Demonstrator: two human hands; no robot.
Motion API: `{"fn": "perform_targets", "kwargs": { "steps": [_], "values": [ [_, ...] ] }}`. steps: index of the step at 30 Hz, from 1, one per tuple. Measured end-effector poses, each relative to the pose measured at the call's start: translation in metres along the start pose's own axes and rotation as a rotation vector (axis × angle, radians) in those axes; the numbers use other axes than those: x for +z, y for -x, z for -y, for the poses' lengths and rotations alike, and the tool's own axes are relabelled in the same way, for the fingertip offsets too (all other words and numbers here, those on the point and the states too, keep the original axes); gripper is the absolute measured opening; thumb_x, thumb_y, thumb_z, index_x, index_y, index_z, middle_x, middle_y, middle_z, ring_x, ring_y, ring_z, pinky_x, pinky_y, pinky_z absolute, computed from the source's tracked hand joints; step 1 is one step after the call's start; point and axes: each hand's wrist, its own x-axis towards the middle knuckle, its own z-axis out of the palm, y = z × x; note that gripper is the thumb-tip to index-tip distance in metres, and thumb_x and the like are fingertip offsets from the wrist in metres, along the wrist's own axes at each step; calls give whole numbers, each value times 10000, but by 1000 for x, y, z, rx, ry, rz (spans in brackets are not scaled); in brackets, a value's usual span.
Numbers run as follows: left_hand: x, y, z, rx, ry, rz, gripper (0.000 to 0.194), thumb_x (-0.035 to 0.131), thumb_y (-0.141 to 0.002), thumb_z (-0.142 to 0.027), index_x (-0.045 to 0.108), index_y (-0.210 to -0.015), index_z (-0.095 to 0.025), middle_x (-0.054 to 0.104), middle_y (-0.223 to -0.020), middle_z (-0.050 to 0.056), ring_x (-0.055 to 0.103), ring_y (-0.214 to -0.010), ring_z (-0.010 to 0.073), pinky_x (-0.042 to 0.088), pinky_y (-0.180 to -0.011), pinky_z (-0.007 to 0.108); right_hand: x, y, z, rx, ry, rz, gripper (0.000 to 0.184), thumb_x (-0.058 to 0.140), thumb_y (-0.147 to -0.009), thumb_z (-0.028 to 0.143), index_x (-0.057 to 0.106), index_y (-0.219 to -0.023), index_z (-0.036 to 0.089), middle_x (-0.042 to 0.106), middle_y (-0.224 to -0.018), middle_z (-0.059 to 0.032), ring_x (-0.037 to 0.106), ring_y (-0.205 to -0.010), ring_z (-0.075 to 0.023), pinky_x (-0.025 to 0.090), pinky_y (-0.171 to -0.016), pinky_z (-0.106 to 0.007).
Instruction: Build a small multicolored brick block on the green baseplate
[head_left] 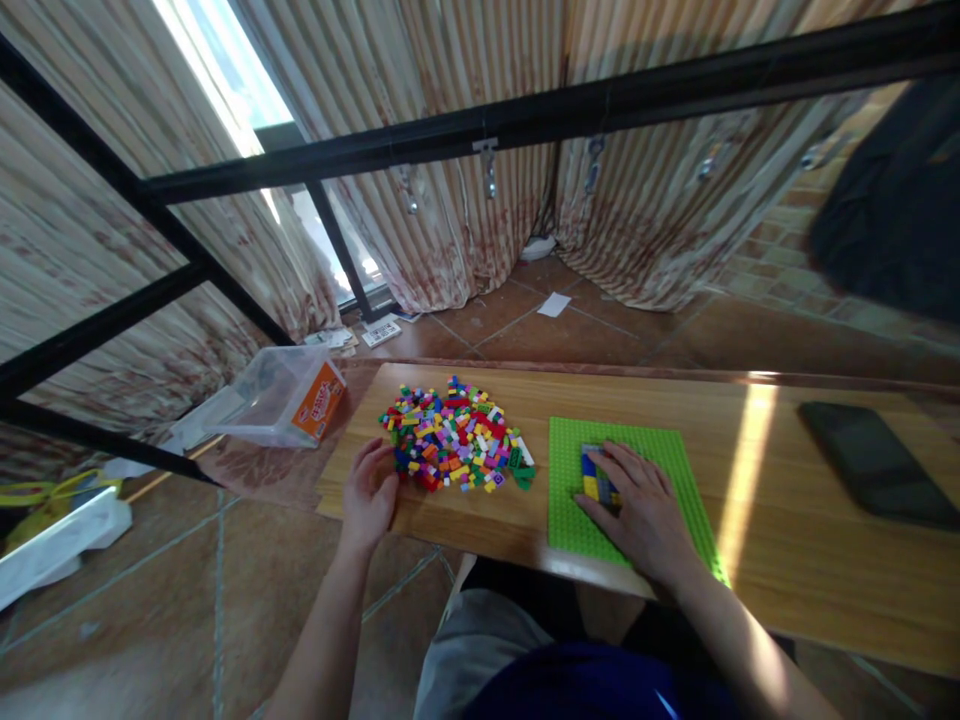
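A heap of small multicoloured toy bricks [457,435] lies on the left part of the wooden table. My left hand [369,495] is at the heap's left edge, its fingers curved and its thumb apart from them; I see nothing between them. On the bright green baseplate [566,520] sits a small block of joined toy bricks [590,484], with blue, yellow and grey showing. My right hand [641,505] is laid over this block, fingers along its far side and thumb at its near side. The palm and fingers hide the block's right part.
A dark phone-like slab [877,462] lies on the table's right end. A clear plastic box [274,395] with an orange label stands beyond the left end. Black metal bars [450,140] cross in front of striped curtains. A white paper [554,304] lies on the tiled floor.
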Motion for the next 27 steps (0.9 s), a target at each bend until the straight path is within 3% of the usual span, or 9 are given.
{"fn": "perform_targets", "kwargs": {
  "steps": [5, 11, 15, 21, 27],
  "values": [
    [1, 13, -17, 97, -197, 93, 317, 611, -781, -328, 651, -1078, -223, 550, -1291, 89, 512, -1236, 247, 395, -1095, 427, 0, 0, 0, 4, -4, 0, 565, 514, -885, 541, 494, -1349, 220, 518, -1384, -125, 439, -1298, -308, 328, -1048, -521],
    [16, 9, -20, 105, -295, 82, 246, 584, -826, -342, 684, -1014, -219, 643, -1093, 78, 607, -1058, 233, 488, -975, 393, 0, 0, 0, 6, -1, 0, 562, 522, -881, 536, 504, -1344, 219, 520, -1384, -125, 440, -1297, -309, 330, -1046, -516],
    [23, 7, -23, 125, -241, 140, 220, 545, -856, -318, 687, -978, -204, 669, -1003, 69, 638, -962, 216, 529, -883, 368, 0, 0, 0, 7, 1, -7, 562, 523, -882, 534, 510, -1338, 206, 520, -1383, -133, 443, -1294, -311, 331, -1042, -514],
    [39, 9, -33, 141, -117, 106, 214, 566, -844, -261, 662, -1025, -199, 663, -1022, 65, 648, -891, 191, 554, -831, 355, 0, 1, 0, 12, -1, -2, 565, 521, -882, 535, 503, -1347, 214, 528, -1372, -134, 444, -1293, -313, 324, -1043, -516],
    [49, 11, -41, 200, 29, 148, 310, 519, -876, -215, 599, -1176, -208, 623, -1179, 86, 645, -959, 176, 554, -853, 347, 1, 1, -1, 6, 11, -6, 569, 513, -886, 547, 503, -1339, 203, 517, -1387, -131, 432, -1303, -304, 320, -1051, -504]
  ]
}}
